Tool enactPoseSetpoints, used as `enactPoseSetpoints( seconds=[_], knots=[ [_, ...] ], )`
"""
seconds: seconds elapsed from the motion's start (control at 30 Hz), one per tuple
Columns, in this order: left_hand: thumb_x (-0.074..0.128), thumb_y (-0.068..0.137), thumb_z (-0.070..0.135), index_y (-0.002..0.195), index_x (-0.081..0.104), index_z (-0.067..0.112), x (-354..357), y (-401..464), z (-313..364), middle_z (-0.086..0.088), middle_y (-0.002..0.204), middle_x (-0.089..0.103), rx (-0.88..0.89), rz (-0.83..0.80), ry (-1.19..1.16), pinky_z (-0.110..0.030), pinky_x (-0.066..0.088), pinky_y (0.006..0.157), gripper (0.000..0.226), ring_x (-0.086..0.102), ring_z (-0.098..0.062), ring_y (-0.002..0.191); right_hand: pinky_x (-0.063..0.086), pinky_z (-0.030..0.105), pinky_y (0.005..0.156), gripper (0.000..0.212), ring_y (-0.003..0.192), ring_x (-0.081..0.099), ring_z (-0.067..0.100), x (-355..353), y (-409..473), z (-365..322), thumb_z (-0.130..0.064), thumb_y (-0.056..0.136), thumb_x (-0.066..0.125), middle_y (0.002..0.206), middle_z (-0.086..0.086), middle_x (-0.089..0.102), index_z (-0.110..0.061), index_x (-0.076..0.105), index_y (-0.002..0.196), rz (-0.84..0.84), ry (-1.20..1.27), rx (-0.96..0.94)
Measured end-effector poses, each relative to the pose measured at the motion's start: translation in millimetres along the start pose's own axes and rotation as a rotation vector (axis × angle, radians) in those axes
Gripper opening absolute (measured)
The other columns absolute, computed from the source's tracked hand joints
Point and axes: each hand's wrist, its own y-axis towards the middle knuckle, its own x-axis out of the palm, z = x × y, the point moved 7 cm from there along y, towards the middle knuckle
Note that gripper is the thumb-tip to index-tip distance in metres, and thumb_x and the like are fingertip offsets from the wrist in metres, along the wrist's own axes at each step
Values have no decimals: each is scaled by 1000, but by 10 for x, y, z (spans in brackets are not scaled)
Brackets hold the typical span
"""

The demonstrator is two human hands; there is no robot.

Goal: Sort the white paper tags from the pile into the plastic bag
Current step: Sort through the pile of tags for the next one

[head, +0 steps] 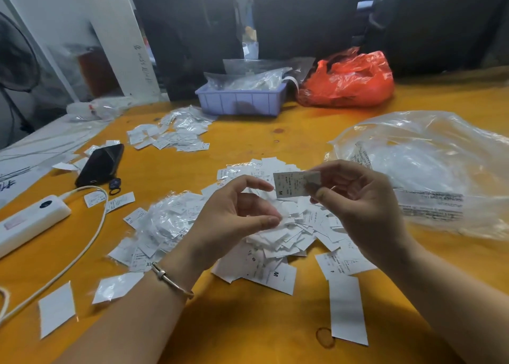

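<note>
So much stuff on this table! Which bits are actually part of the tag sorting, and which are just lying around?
Part of the job:
right hand, pinching a white tag
left hand, holding nothing
pile of tags
clear plastic bag

Lying about:
phone
power strip
purple bin
red bag

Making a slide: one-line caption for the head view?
Right hand pinches a white paper tag above the tag pile; left hand open.
</note>
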Motion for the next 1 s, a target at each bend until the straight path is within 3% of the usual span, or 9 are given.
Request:
enactPoseSetpoints(
  seconds=[0.13,0.23,0.4,0.57,0.73,1.0],
  knots=[
    [84,70,12,107,64,29,-49,9,13,-8,82,75,26,34,58,-25,55,69,45,70,-19,76,54,44,61,16,67,67,18,1,-30,-100,-6,81,66,79,2,73,-20,70,88,-10,-49,-73],
    [86,67,17,106,66,32,-78,8,28,-7,81,74,38,53,44,-29,54,67,46,69,-23,76,52,47,57,11,64,67,18,-31,-18,-146,-6,87,67,75,-1,72,-15,70,92,-3,-117,-120],
    [88,68,13,105,67,31,-27,-1,64,-8,81,73,59,19,29,-35,56,71,46,69,-23,76,52,44,55,12,69,69,13,-39,-28,-254,-12,86,64,78,-7,73,-17,70,96,-3,-159,-188],
    [84,68,12,112,64,20,-54,-10,89,-10,83,74,56,13,39,-23,54,65,48,69,-15,73,51,46,50,13,65,67,15,-59,-16,-277,-12,82,63,74,-8,72,-16,70,92,-15,-188,-183],
    [83,70,10,111,65,20,-58,4,97,-7,86,75,62,11,43,-17,51,62,46,68,-10,70,49,45,50,13,59,64,15,-41,-17,-282,-10,81,63,68,-5,71,-14,70,91,-35,-194,-174],
    [83,68,10,109,67,16,-52,-11,106,-8,85,76,55,-12,-11,-16,53,65,45,74,-17,79,50,48,54,19,61,65,16,-79,-7,-288,-9,80,64,70,-2,72,-14,68,98,-5,-163,-151]
  ],
)
